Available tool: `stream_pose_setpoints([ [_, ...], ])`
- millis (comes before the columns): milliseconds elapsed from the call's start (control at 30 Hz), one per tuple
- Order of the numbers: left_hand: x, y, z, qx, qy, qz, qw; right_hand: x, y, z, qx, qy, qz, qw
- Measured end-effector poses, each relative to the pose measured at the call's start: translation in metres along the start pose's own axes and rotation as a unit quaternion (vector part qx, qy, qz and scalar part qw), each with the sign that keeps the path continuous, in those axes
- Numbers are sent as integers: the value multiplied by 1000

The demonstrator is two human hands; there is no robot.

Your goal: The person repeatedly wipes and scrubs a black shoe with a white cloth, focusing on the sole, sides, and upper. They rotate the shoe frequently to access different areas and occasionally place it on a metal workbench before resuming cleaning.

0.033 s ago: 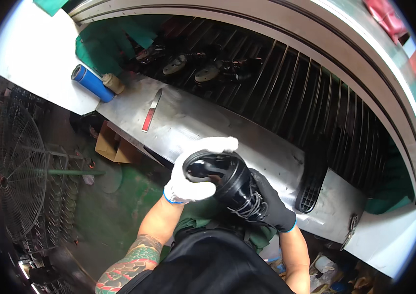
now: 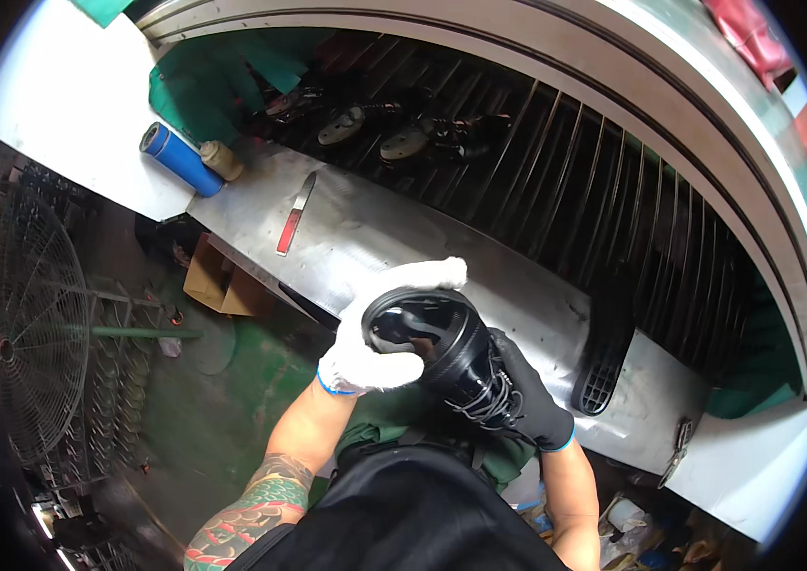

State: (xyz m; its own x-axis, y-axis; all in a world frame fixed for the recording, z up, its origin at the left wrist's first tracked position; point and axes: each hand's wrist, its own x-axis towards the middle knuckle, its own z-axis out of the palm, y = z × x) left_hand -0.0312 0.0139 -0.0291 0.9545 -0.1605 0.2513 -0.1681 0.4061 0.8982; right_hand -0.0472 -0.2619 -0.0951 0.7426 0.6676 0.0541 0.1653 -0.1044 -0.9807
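Observation:
A glossy black lace-up boot [image 2: 465, 376] is held tilted in front of my body, its round top opening toward the upper left and its grey laces toward me. My left hand [image 2: 375, 328], in a white knit glove, is curved around the collar, the thumb on the near side and the fingers along the far rim. In a black glove, my right hand [image 2: 536, 395] is closed around the lower part of the boot; the boot and the glove's back hide its fingertips. Beyond the hands, a red-handled knife [image 2: 289, 230] lies on a metal plate [image 2: 365, 228].
Past the plate, a conveyor of metal rods [image 2: 536, 171] carries several dark shoes [image 2: 405, 143] under a curved housing. A black sole [image 2: 598, 385] rests across the plate at right. A blue cylinder [image 2: 180, 160] and tan spool [image 2: 220, 160] stand left. A large fan [image 2: 13, 347] and cardboard box [image 2: 218, 281] are below.
The boot has shifted very slightly to the right, and my left fingers with it. My right hand has hardly moved.

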Motion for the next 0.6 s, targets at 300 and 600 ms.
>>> stream_pose_setpoints([
  [300,13,-25,3,164,197,86,963,-37,-18,52,142,-80,165,973],
  [600,-13,-90,-21,-85,394,-61,913,-40,-32,85,469,66,331,816],
])
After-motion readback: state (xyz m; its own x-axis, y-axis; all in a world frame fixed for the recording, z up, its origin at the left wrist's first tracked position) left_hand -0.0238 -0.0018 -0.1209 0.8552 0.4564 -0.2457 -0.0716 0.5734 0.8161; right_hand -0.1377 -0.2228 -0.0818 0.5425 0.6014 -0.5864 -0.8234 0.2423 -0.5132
